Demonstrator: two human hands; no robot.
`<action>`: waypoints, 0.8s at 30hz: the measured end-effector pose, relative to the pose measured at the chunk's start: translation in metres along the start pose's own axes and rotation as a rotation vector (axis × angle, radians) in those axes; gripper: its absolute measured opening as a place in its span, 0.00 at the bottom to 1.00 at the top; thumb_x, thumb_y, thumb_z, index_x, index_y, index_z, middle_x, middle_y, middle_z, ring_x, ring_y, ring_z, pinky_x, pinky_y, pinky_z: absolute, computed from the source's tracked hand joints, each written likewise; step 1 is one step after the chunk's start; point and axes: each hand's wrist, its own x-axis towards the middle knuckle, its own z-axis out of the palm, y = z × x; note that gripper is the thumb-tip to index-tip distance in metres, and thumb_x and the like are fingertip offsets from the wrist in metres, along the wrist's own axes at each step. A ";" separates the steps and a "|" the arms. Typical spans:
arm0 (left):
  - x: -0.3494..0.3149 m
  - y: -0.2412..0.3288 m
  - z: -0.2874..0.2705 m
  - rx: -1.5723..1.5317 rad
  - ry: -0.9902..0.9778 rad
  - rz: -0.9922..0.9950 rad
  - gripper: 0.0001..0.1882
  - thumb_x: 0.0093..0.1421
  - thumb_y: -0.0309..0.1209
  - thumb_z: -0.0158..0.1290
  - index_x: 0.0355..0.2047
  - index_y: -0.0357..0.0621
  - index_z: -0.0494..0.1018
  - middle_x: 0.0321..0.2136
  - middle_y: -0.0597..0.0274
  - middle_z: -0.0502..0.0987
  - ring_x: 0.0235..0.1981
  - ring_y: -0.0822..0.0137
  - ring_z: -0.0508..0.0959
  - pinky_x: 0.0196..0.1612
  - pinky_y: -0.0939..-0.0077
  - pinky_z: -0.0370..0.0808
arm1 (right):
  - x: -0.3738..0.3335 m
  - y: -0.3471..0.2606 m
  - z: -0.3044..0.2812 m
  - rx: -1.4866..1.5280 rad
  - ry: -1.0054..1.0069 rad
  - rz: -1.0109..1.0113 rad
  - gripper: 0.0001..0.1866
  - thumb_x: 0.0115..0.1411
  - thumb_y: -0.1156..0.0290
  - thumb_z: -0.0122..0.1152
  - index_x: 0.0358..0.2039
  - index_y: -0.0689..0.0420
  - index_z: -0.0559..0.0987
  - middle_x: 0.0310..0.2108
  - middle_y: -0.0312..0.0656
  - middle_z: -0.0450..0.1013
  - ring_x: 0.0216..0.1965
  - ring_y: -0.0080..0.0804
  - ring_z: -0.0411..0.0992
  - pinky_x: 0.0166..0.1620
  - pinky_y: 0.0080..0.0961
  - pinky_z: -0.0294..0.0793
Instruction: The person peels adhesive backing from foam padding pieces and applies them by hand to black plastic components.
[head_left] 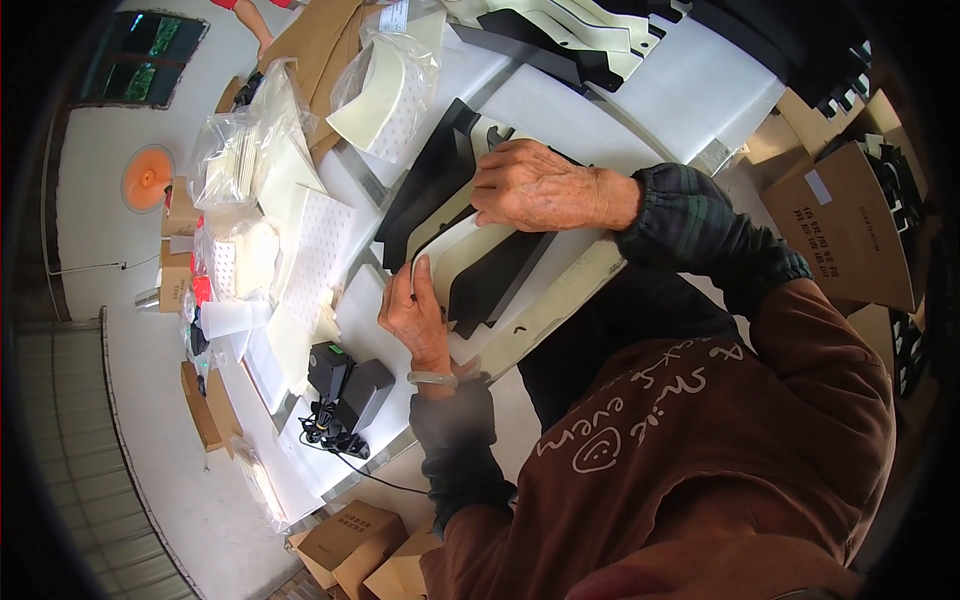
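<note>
A black panel (500,278) with angled edges lies on the table in front of me. A curved cream strip (455,243) with a dark edge runs along it. My left hand (415,312), a pale bangle at its wrist, grips the lower left end of this strip, thumb on top. Farther up, my right hand (540,187) has its fingers curled down onto the strip's other end; the fingertips are partly hidden. Just beyond, a second black panel (428,190) carries a cream strip along its inner side.
Clear bags (225,165) and dotted cream sheets (310,240) are heaped on the left. Black power adapters (350,385) with a cable lie near my left forearm. More black panels (560,50) are piled at the far side. An open carton (840,225) stands at right.
</note>
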 end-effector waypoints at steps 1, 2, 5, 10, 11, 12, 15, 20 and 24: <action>0.000 0.000 0.000 0.001 0.003 -0.001 0.07 0.61 0.29 0.62 0.33 0.36 0.80 0.23 0.55 0.78 0.21 0.56 0.75 0.24 0.65 0.70 | -0.001 0.000 0.000 0.028 -0.018 0.010 0.11 0.50 0.65 0.67 0.21 0.57 0.76 0.22 0.39 0.71 0.33 0.37 0.74 0.41 0.34 0.75; 0.001 0.000 -0.001 0.007 0.005 0.016 0.07 0.62 0.29 0.61 0.33 0.36 0.80 0.23 0.55 0.77 0.21 0.56 0.75 0.24 0.64 0.70 | -0.001 0.000 0.001 0.056 -0.036 0.021 0.14 0.51 0.63 0.68 0.21 0.57 0.73 0.24 0.39 0.70 0.32 0.37 0.72 0.42 0.36 0.73; 0.001 0.002 -0.001 0.021 0.006 0.041 0.07 0.62 0.29 0.61 0.33 0.36 0.79 0.23 0.55 0.77 0.21 0.56 0.75 0.24 0.64 0.70 | -0.001 0.000 0.002 0.043 -0.031 0.033 0.14 0.51 0.63 0.68 0.21 0.58 0.74 0.24 0.40 0.70 0.33 0.38 0.73 0.42 0.36 0.73; 0.002 0.002 0.001 0.036 0.014 0.050 0.07 0.63 0.29 0.60 0.32 0.36 0.79 0.22 0.55 0.76 0.21 0.55 0.75 0.23 0.63 0.70 | 0.000 0.000 0.002 0.036 -0.024 0.035 0.14 0.51 0.63 0.68 0.22 0.58 0.74 0.24 0.40 0.71 0.33 0.38 0.73 0.41 0.35 0.73; 0.002 0.002 0.000 0.048 0.018 0.054 0.07 0.63 0.29 0.60 0.32 0.36 0.79 0.22 0.55 0.77 0.21 0.55 0.75 0.23 0.62 0.70 | 0.000 0.000 0.002 0.043 -0.025 0.038 0.14 0.51 0.63 0.68 0.22 0.58 0.74 0.24 0.40 0.71 0.33 0.38 0.73 0.40 0.35 0.73; 0.002 0.003 0.000 0.060 0.021 0.058 0.07 0.63 0.29 0.60 0.31 0.36 0.79 0.23 0.55 0.77 0.21 0.55 0.75 0.23 0.62 0.70 | 0.000 -0.001 0.003 0.044 -0.025 0.037 0.14 0.51 0.63 0.68 0.22 0.58 0.74 0.24 0.40 0.71 0.33 0.38 0.73 0.40 0.35 0.73; 0.002 0.001 0.001 0.074 0.026 0.067 0.08 0.63 0.29 0.60 0.31 0.36 0.79 0.23 0.55 0.77 0.21 0.55 0.75 0.23 0.62 0.71 | 0.000 0.000 0.003 0.059 -0.007 0.050 0.14 0.51 0.63 0.68 0.21 0.59 0.74 0.24 0.40 0.71 0.32 0.39 0.73 0.40 0.35 0.73; 0.003 0.003 0.002 0.066 0.023 0.041 0.08 0.62 0.30 0.60 0.30 0.36 0.79 0.23 0.55 0.77 0.22 0.54 0.76 0.24 0.63 0.72 | 0.000 -0.001 0.002 0.078 -0.005 0.057 0.14 0.51 0.63 0.68 0.21 0.59 0.74 0.23 0.40 0.71 0.32 0.39 0.72 0.39 0.35 0.73; 0.006 0.011 -0.001 -0.005 -0.026 -0.073 0.07 0.63 0.29 0.59 0.33 0.36 0.80 0.25 0.54 0.78 0.23 0.53 0.78 0.25 0.63 0.73 | 0.000 0.000 0.001 0.059 -0.021 0.053 0.14 0.51 0.63 0.68 0.21 0.59 0.75 0.24 0.40 0.71 0.32 0.39 0.72 0.39 0.35 0.73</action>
